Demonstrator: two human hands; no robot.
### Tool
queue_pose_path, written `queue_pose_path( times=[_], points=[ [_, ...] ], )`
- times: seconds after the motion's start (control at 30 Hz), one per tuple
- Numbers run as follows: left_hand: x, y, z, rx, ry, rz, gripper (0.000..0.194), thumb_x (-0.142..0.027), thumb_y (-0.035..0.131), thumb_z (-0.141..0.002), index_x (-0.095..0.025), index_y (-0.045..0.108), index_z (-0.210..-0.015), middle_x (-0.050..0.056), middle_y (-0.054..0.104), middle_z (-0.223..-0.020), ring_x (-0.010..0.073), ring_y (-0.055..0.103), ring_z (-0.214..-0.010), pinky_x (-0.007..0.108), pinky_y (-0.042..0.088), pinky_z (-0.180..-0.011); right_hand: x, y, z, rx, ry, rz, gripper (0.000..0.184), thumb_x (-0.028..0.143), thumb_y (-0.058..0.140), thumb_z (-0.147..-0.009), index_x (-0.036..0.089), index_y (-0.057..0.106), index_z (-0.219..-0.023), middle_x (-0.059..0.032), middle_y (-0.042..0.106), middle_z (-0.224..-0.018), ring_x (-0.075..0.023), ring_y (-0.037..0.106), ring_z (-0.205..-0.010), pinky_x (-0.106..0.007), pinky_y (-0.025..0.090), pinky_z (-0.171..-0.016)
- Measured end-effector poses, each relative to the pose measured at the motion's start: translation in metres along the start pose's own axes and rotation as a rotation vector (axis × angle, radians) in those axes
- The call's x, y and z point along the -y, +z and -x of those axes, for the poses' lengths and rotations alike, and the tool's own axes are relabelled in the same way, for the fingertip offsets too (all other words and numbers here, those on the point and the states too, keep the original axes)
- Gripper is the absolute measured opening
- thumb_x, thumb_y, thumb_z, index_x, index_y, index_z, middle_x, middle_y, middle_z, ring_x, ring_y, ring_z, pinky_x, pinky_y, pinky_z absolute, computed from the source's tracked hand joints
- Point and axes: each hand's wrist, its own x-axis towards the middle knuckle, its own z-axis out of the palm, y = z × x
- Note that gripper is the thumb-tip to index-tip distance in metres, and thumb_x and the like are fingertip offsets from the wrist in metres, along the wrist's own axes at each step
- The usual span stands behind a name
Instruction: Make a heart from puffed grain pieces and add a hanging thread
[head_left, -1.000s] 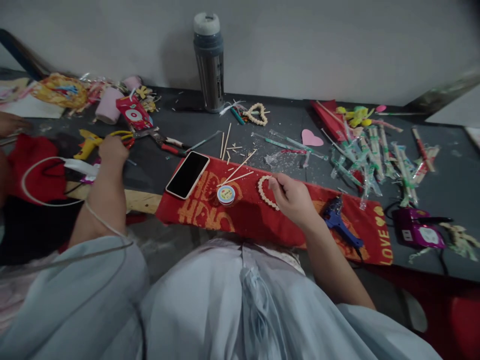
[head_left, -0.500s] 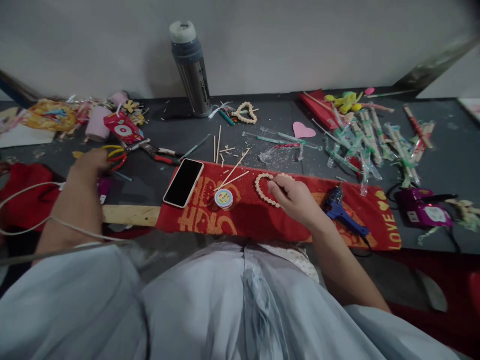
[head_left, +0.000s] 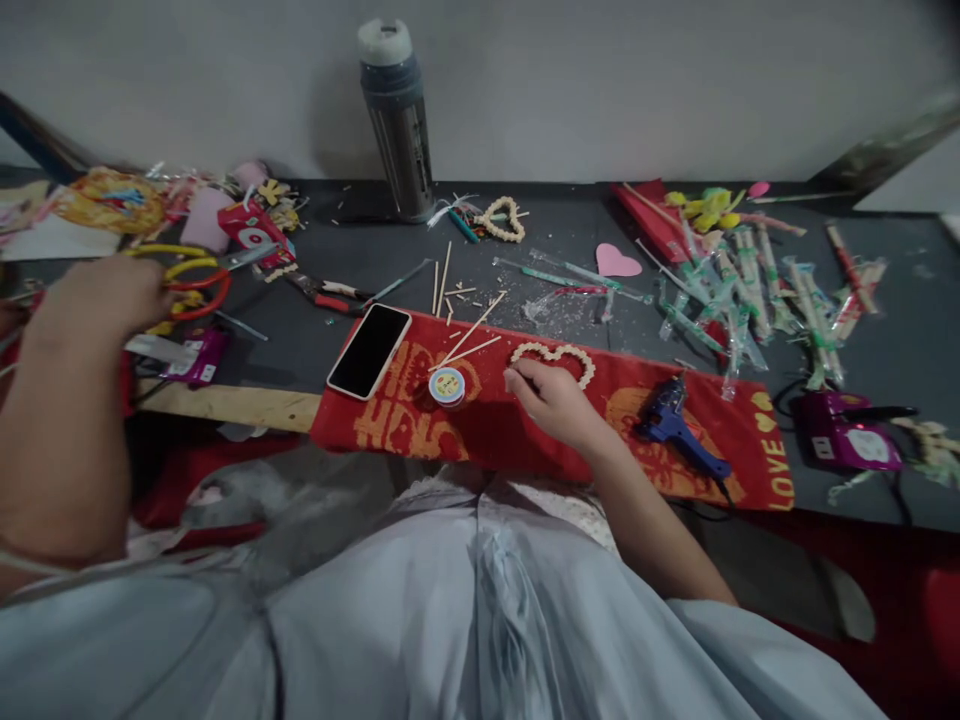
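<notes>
At the far left, my left hand point(head_left: 101, 300) is closed round scissors point(head_left: 201, 285) with yellow and orange handles, their blades towards the right. My right hand point(head_left: 553, 400) is over the red cloth point(head_left: 495, 430), fingers curled together; anything between them is too small to make out. Just behind it lies a heart-shaped outline of small pale pieces point(head_left: 583, 362), its lower part hidden by the hand. A round tin with a printed lid point(head_left: 447, 386) and thin pale sticks point(head_left: 476, 352) are to the left of this hand. A blue glue gun point(head_left: 679, 425) rests to its right.
A phone point(head_left: 370, 350) lies on the cloth's left end. Behind are pliers point(head_left: 330, 298), a steel flask point(head_left: 401, 140), a smaller heart outline point(head_left: 502, 220) and a pink heart point(head_left: 618, 261). Wrapped stick bundles point(head_left: 750, 290) and a purple box point(head_left: 847, 430) are right. Another person's hand point(head_left: 9, 318) shows at the left edge.
My left hand has moved left and now has the scissors, which look nearer the camera. My right hand has shifted left, showing more of the heart outline's right side.
</notes>
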Motion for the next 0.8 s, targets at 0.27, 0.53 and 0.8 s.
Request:
queue_pose_path(
  times=[0.27,0.53,0.8],
  points=[
    [-0.165,0.008,0.129,0.056,0.105,0.718,0.051,-0.039,0.058,-0.089,-0.011,0.071,-0.13,0.009,0.078,-0.107,0.0193,0.067,-0.083,0.029,0.055,-0.078,0.032,0.032,-0.016,0.019,-0.15,-0.231,0.027,0.037,0.053,-0.101,0.019,0.07,-0.112,-0.009,0.078,-0.107,-0.0196,0.068,-0.09,-0.032,0.05,-0.084],
    [-0.298,0.038,0.212,0.376,0.311,1.301,0.033,-0.038,0.07,-0.087,-0.021,0.072,-0.116,-0.004,0.057,-0.057,0.0159,0.051,-0.043,0.029,0.039,-0.044,0.013,0.027,0.008,-0.111,-0.005,-0.527,0.054,0.068,0.067,-0.094,0.019,0.071,-0.116,-0.0107,0.074,-0.117,-0.0234,0.068,-0.109,-0.038,0.056,-0.102],
    [-0.336,0.063,0.252,0.201,0.538,1.261,0.019,-0.029,0.061,-0.092,-0.019,0.073,-0.103,0.007,0.077,-0.093,0.02,0.069,-0.076,0.031,0.054,-0.067,0.006,0.02,0.039,-0.156,0.173,-0.734,0.054,0.069,0.086,-0.075,0.024,0.067,-0.1,-0.0057,0.074,-0.103,-0.025,0.069,-0.109,-0.04,0.059,-0.101]
  ],
)
